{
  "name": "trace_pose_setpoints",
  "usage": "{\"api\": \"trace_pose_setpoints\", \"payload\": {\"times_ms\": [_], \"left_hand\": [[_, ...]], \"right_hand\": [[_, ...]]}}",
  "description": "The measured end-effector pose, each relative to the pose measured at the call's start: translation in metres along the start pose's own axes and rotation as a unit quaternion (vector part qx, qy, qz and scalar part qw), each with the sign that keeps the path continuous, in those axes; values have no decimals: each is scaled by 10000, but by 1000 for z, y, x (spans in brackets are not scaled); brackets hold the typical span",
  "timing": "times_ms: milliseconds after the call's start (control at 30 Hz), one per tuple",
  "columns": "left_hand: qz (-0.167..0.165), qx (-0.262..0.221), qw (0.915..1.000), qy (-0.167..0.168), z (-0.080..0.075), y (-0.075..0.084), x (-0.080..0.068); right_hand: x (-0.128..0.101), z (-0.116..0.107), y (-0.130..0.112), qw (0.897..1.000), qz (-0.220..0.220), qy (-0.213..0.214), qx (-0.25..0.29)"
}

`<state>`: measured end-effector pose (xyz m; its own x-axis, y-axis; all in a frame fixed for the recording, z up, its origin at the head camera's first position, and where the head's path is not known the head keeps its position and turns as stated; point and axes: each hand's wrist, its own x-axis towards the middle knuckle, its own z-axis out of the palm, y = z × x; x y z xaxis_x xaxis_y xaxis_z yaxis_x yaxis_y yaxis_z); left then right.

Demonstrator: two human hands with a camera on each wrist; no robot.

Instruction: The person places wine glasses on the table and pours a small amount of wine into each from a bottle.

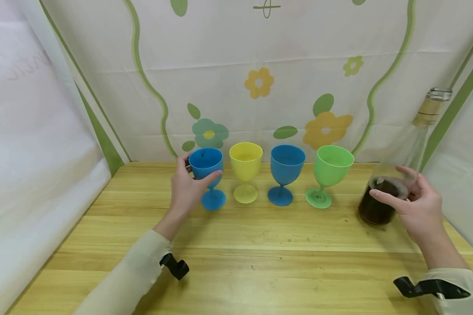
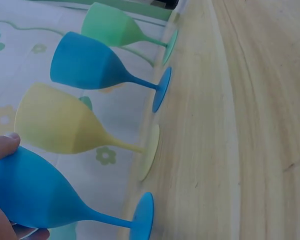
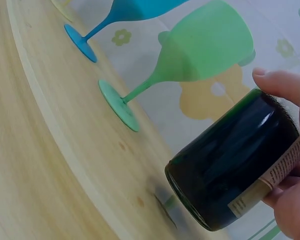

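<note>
The left hand [image 1: 187, 188] gripped the leftmost blue goblet [image 1: 206, 164]; the right hand [image 1: 419, 205] wrapped the upright bottle [image 1: 398, 183] (far right, neck tilted outward), well apart from it

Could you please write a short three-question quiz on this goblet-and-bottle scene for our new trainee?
1. True or false: the left hand grips the yellow goblet.
2. Multiple choice: which goblet stands nearest the bottle? A) left blue goblet B) yellow goblet C) green goblet
3. Fill in: the right hand holds the bottle, which stands on the ____ table.

Key: 1. False, it grips the left blue goblet. 2. C. 3. wooden.
</note>
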<state>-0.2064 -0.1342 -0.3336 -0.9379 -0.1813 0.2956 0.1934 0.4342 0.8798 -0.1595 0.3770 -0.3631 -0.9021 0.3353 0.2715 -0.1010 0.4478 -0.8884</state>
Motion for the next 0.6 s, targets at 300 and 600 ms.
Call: {"api": "trace_pose_setpoints", "payload": {"times_ms": [300,600], "left_hand": [[-163,35,9998,78,-2,-4,12],[-86,114,9999,94,-3,-7,17]], "right_hand": [[1,0,5,9846,109,-182,1737],[2,0,11,9773,82,-193,2107]]}}
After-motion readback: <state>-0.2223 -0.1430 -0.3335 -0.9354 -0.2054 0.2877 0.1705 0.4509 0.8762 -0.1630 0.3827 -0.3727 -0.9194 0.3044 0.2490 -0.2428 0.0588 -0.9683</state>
